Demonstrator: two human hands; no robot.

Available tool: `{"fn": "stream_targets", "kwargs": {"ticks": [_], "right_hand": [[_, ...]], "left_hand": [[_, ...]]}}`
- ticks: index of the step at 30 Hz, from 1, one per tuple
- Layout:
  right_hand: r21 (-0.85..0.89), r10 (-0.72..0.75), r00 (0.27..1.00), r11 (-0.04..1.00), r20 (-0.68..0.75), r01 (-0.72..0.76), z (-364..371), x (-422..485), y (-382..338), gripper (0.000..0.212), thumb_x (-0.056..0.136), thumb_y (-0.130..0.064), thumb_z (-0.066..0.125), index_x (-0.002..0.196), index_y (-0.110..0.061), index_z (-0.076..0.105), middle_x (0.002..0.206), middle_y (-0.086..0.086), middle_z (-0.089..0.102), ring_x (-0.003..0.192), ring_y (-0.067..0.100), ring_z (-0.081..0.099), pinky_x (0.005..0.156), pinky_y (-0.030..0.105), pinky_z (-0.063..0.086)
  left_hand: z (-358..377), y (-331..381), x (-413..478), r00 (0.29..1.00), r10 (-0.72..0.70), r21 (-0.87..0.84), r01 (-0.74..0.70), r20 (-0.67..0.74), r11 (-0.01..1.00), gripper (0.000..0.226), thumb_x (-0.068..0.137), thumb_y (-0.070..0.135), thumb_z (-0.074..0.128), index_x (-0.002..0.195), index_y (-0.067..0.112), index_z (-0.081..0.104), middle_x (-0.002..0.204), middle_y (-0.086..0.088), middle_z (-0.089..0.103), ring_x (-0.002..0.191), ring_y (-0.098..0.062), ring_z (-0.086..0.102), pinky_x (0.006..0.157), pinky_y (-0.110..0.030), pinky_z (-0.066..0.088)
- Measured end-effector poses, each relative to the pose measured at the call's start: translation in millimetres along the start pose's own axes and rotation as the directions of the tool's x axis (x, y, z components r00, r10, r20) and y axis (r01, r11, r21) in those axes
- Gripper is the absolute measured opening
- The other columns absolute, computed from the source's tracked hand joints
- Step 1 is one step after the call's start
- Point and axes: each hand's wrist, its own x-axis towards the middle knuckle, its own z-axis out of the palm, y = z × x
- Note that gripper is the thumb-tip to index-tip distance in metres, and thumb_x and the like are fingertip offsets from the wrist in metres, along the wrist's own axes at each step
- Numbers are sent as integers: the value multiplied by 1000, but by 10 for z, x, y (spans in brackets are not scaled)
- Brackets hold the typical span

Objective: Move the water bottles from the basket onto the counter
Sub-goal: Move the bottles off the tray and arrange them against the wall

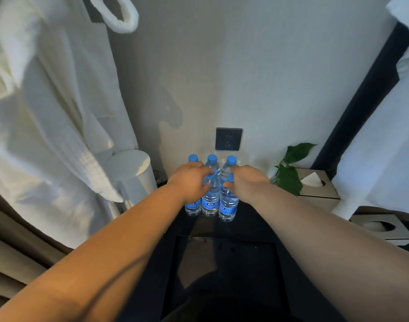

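Black counter (252, 228) holds water bottles (210, 201) below a grey wall socket (228, 138)

Honestly can't read anything here. The water bottles (210, 194) have blue labels (209, 205) with some white print, but it's way too small and blurry.

Pale wall (268, 66), socket (228, 138), perhaps bathrobe (47, 112)

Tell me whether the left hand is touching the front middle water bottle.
Touching. The head view shows the left hand with its fingers and thumb curled round the upper part of the front middle water bottle.
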Motion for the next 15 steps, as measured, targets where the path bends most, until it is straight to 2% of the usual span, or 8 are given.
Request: {"fn": "stream_targets", "kwargs": {"ticks": [4, 9, 11, 15], "right_hand": [[64, -18, 1000, 998, 5, 17, 29, 50, 32, 39, 104, -36, 58, 138, -17, 54, 97, -1, 53, 82, 20, 53, 66, 29, 39], [106, -36, 999, 994, -8, 36, 78, 71, 98, 45, 104, -32, 57, 147, -21, 48, 108, 3, 59, 88, 20, 53, 70, 29, 38], [113, -50, 999, 992, -21, 52, 96, 63, 105, 45, 104, -31, 57, 146, -21, 48, 103, 1, 57, 88, 19, 52, 66, 28, 37], [104, -69, 995, 992, -71, 76, 103, 45, 110, 38, 103, -31, 57, 138, -19, 51, 111, 7, 63, 92, 23, 53, 72, 32, 37]], "left_hand": [[5, -25, 16, 1000, 3, -26, -3, -11, 1000, 50, 95, 38, 65, 143, 27, 57, 136, 0, 58, 125, -23, 52, 105, -41, 44], [27, -47, 16, 1000, 3, -48, -4, -26, 999, 49, 95, 37, 65, 142, 28, 58, 135, 1, 59, 123, -22, 53, 104, -40, 45], [39, -56, 16, 1000, -1, -56, -1, -28, 998, 48, 95, 38, 65, 142, 28, 59, 134, 2, 58, 123, -21, 52, 104, -39, 44], [49, -81, 31, 999, -12, -80, 10, -31, 997, 48, 96, 37, 64, 143, 29, 59, 135, 3, 58, 124, -20, 51, 106, -37, 42]]}}
